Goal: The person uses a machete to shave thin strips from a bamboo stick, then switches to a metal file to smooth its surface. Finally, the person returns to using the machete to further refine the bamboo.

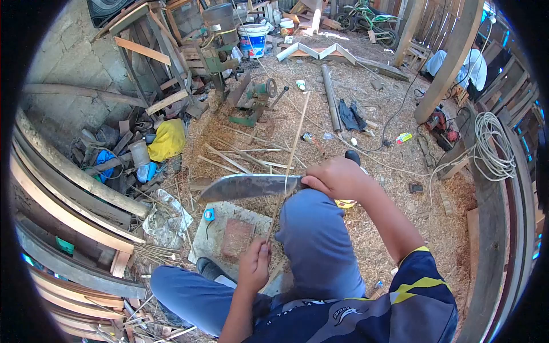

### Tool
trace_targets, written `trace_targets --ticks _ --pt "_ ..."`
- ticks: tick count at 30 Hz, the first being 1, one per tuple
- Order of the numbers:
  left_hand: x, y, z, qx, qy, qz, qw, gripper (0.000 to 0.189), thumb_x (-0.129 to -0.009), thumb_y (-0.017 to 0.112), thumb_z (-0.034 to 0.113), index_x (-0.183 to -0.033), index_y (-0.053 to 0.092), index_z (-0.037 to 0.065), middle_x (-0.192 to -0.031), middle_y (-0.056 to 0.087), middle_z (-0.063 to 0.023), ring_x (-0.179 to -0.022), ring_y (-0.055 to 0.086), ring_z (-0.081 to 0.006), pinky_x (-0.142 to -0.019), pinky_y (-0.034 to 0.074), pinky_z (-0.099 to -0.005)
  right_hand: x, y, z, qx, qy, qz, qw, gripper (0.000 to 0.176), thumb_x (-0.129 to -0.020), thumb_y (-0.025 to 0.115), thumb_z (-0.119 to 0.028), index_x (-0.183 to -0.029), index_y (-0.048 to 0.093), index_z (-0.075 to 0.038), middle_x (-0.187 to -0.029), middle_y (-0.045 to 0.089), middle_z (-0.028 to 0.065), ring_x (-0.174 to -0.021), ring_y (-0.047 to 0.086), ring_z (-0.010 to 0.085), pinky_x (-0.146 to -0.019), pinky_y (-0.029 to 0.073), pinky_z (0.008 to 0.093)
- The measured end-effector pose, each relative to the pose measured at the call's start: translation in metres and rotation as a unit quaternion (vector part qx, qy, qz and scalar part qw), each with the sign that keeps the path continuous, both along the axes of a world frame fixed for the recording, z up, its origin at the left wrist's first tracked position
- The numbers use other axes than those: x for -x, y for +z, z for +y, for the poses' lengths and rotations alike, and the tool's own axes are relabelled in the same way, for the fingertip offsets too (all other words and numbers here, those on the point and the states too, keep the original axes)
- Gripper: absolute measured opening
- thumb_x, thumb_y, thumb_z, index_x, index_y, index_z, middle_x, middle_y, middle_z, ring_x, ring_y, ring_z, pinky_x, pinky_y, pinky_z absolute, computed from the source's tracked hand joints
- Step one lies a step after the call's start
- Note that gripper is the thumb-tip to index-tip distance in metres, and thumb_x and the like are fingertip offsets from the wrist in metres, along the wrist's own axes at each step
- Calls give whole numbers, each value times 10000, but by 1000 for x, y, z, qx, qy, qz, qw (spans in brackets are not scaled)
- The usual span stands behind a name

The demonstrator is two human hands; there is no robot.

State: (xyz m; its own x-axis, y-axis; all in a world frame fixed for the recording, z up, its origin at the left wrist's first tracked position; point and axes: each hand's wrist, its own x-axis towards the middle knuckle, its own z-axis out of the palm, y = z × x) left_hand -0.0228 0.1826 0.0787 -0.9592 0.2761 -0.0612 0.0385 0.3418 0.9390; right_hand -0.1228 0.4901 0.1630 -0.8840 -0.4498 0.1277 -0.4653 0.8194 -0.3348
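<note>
My right hand (337,178) grips the handle of a machete (246,187) above my raised knee. Its broad, dark blade points left, roughly level. My left hand (255,264) is closed around the lower part of a long, thin bamboo strip (297,136), below the blade and between my legs. The strip slants up and away from me, crossing the blade close to the handle. Beyond the machete, several similar loose strips (243,153) lie on the ground. A pale slab (200,239) with a reddish block (238,240) on it lies beside my left hand.
A blue tape measure (209,214) rests on the slab. Wood shavings cover the ground. Stacked timber (74,174) stands at left, with a yellow cloth (167,140) near it. A green metal machine (254,103), a post (452,63) and coiled cable (493,146) stand farther off. Another person (472,68) crouches at right.
</note>
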Motion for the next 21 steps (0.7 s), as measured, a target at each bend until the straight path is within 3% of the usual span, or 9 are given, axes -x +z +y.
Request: trace_targets --ticks 2,8,14,17,21 --pt "-7 -12 -11 -33 -1 -47 998 196 -1113 482 170 -1045 615 44 -695 560 -51 -627 564 -164 -603 452 -354 -3 9 -4 -32 -11 -13 999 409 -1092 530 -426 -895 671 -95 -757 683 179 -753 692 414 -699 517 541" --pt "-9 -17 -6 -8 -1 -10 1000 198 -1115 476 166 -1037 603 37 -681 552 -44 -613 550 -158 -593 441 -339 -2 3 -2 -21 -20 4 1000 451 -1096 494 -472 -937 729 -122 -768 713 172 -751 711 414 -706 554 532" --pt "-21 -26 -12 -34 -12 -72 997 183 -1116 486 157 -1069 614 35 -698 538 -16 -622 524 -115 -595 438 -320 -1 5 3 -46 -34 -14 998 453 -1098 491 -470 -966 726 -106 -778 719 174 -754 710 421 -712 552 541" --pt "-29 -32 -18 -94 9 -58 994 175 -1116 491 155 -1080 617 38 -708 539 -15 -625 518 -112 -592 431 -318 -2 -3 8 -16 -23 -7 1000 462 -1097 492 -472 -954 733 -105 -774 718 181 -750 709 424 -719 552 545" --pt "-28 -24 -8 -43 5 -47 998 175 -1116 502 162 -1075 619 38 -719 552 -33 -637 530 -130 -606 441 -318 2 -11 8 -3 -6 -1 1000 464 -1100 486 -467 -948 725 -100 -781 716 192 -756 707 430 -730 550 548"
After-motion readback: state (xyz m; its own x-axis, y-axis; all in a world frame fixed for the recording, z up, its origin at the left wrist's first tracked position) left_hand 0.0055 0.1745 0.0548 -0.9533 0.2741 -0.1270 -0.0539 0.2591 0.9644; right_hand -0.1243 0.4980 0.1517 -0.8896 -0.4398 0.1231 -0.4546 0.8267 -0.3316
